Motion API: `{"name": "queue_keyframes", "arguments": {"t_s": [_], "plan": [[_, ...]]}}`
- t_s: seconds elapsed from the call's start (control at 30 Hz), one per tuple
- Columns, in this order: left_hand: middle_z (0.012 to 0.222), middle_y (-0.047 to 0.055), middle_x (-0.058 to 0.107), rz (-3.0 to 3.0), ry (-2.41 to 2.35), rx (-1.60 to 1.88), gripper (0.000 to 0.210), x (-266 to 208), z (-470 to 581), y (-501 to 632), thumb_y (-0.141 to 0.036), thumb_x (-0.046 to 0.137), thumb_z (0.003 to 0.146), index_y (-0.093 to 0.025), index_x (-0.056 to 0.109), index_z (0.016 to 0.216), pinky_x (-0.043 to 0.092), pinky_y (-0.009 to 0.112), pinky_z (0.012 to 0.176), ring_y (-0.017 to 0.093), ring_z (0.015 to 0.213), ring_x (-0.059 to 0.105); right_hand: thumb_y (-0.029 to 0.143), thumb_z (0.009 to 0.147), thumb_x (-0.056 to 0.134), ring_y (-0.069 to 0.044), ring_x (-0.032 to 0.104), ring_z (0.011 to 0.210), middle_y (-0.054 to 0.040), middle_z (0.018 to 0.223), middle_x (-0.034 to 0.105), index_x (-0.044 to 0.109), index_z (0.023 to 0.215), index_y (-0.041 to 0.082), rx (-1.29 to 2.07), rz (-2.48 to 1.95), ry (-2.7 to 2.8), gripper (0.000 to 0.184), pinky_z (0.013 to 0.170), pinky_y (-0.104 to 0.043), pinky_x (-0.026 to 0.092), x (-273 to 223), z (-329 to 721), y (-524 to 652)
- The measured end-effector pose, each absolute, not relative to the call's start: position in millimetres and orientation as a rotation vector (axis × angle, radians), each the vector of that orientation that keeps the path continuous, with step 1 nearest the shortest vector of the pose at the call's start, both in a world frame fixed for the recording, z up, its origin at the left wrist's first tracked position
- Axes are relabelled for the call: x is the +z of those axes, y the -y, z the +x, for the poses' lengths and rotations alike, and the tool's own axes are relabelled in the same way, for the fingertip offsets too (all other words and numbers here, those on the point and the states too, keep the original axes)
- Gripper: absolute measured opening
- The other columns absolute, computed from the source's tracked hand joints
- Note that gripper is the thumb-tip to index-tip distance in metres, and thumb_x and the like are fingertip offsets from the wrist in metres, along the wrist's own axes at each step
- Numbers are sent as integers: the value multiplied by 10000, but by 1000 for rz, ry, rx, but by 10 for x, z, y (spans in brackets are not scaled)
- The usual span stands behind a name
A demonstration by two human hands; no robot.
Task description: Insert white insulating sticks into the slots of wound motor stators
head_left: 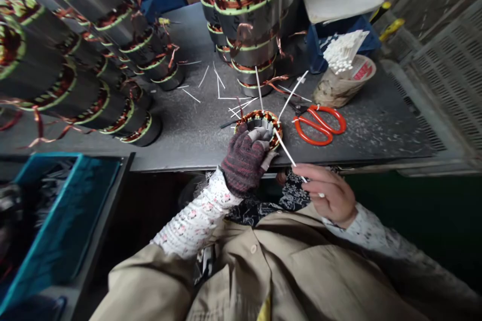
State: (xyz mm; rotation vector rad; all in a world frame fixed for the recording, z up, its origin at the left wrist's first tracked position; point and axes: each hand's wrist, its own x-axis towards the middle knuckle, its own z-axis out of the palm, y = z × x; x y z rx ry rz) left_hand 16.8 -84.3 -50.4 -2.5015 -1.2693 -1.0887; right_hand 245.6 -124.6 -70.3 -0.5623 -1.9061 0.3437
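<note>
My left hand (245, 161), in a dark knitted glove with bare-looking light fingertips, grips the near-left side of a small wound motor stator (277, 143) on the bench. Its fingers reach over the rim into the bore and partly hide it. Copper windings and pale green edging show around the ring. In my bare right hand (330, 194), closed between thumb and fingers, is the near end of a thin white strip (286, 147); its far end meets the stator's right rim. Two more white strips (292, 96) stick up from the far side. Red-handled scissors (327, 126) lie to the right.
Stacked stators (248, 25) stand at the back, with more stacks (86, 105) at the left. A tub (335, 88) holds a bundle of white strips, beside a blue bin (316, 50). Loose strips (192, 95) litter the bench (376, 135). A teal tray (79, 210) sits lower left.
</note>
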Motion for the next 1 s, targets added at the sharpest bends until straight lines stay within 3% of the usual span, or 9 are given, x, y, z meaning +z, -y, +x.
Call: {"name": "queue_keyframes", "arguments": {"t_s": [0.13,0.27,0.37,0.5,0.63,0.77,0.83,0.93,1.0], "plan": [[1211,110,699,-2480,1262,-1082,214,-488,163,842,-295,669,941,-203,539,1084,514,539,1139,256,1229,668,201,1000,484,-227,778,918,-102,948,789,636,935,216,290,-607,1918,166,759,-386,679,-777,2528,1318],[1216,116,700,-2514,1267,-1061,529,-459,175,851,-275,670,939,-178,412,1391,509,513,1155,236,1176,687,152,954,502,-235,781,809,-60,908,801,643,915,280,324,-726,1905,195,674,-388,672,-682,2542,1344],[1207,134,698,-2518,1291,-1008,666,-462,182,842,-279,667,940,-162,320,1496,484,538,1173,253,1135,692,150,944,512,-242,773,734,-39,873,802,635,893,317,339,-809,1909,214,589,-391,648,-623,2550,1362],[1202,140,692,-2537,1335,-1000,716,-495,171,835,-304,656,944,-166,279,1537,456,558,1189,272,1139,688,201,973,505,-235,765,708,-37,858,801,647,860,318,378,-900,1881,216,589,-390,638,-581,2530,1360],[1376,168,632,-2588,1387,-1047,750,-524,171,864,-341,655,957,-181,258,1572,400,537,1243,289,1296,621,185,972,514,-209,774,782,-46,891,805,673,868,255,409,-895,1801,203,701,-352,637,-581,2333,1192],[1445,170,592,-2639,1555,-1396,665,-565,209,875,-324,505,1043,-213,174,1609,566,425,1078,232,1254,663,243,961,573,-171,750,763,-39,846,790,703,849,225,634,-954,1634,172,708,-305,613,-621,2063,944],[1351,139,660,-2666,1577,-1502,539,-567,218,863,-276,451,1063,-227,285,1573,599,391,1013,190,1162,707,293,901,679,-163,739,736,-36,829,786,710,832,214,799,-964,1522,109,681,-293,614,-626,1997,879],[1127,64,749,-2650,1524,-1417,242,-525,207,848,-251,534,1031,-246,633,1252,553,468,1096,193,1119,716,305,824,771,-167,746,718,-44,836,789,734,851,193,986,-950,1424,121,668,-298,633,-594,2012,872],[1044,42,760,-2623,1524,-1352,146,-488,198,848,-248,565,1017,-250,687,1097,521,503,1135,193,1086,720,291,844,746,-157,733,668,-38,821,780,747,842,196,985,-963,1426,95,634,-294,627,-553,2057,892]]}}
